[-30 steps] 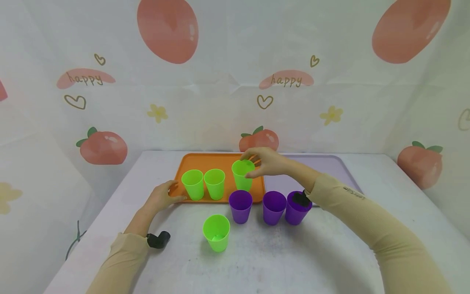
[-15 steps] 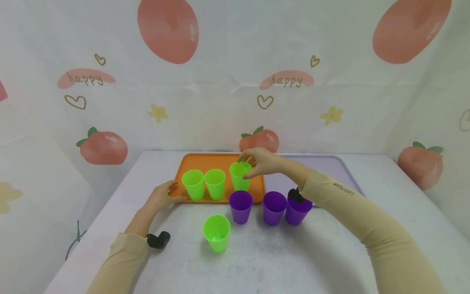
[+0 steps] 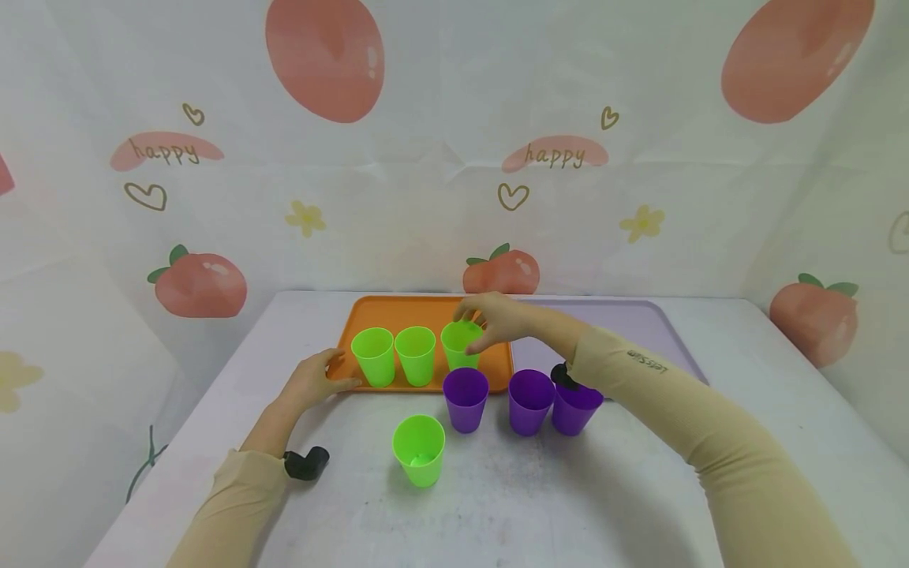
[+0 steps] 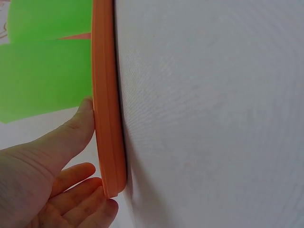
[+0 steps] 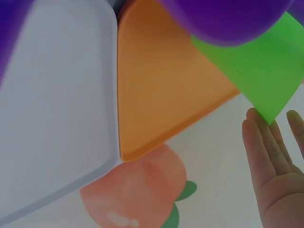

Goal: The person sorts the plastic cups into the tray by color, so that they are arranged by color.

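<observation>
Leaving room toward its right edge, the counter (image 3: pixel 774 394) bears an orange tray (image 3: pixel 405 312) butted against a lilac tray (image 3: pixel 604 323). Over the orange one's right side, the rightmost green cup (image 3: pixel 456 352), mouth up, long axis near vertical, is pinched by the right hand (image 3: pixel 501 317); the left hand's (image 3: pixel 309 380) fingers hold the near-left corner.

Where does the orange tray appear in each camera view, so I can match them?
Head: orange tray just below centre, left of the lavender tray.
Left wrist: orange tray edge-on, a near-upright strip left of centre.
Right wrist: orange tray upper middle, partly behind a purple cup.
Shared landmark: green cups, at least one per view.
</observation>
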A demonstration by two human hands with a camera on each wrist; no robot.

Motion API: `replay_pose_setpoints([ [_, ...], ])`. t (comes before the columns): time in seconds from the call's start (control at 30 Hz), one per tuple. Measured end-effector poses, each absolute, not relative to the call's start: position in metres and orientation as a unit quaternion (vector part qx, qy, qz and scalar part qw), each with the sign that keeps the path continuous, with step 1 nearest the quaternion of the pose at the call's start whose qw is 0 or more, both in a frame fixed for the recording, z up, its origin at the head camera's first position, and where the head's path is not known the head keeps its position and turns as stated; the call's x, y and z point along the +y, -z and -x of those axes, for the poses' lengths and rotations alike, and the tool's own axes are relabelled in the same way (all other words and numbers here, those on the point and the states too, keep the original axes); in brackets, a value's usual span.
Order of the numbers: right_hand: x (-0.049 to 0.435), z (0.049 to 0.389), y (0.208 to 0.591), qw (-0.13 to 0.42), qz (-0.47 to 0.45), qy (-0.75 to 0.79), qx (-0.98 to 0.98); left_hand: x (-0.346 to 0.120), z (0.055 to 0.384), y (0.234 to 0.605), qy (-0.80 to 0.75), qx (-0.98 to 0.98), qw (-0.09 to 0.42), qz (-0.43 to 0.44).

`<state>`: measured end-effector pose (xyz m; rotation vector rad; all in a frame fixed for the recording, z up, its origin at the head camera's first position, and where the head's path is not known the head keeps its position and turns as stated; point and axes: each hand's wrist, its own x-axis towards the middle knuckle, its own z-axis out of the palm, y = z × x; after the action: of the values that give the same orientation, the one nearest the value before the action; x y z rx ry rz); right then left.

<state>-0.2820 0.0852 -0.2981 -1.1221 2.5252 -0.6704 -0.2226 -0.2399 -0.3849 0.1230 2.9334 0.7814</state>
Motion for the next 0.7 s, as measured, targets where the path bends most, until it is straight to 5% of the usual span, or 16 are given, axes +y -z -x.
replay_pose_setpoints([
  [0.7,0.0817,0.2833,0.3053,0.156,0.420,0.211,0.869,-0.2397,0.2231,0.3850,-0.252,0.965,0.057,-0.035],
])
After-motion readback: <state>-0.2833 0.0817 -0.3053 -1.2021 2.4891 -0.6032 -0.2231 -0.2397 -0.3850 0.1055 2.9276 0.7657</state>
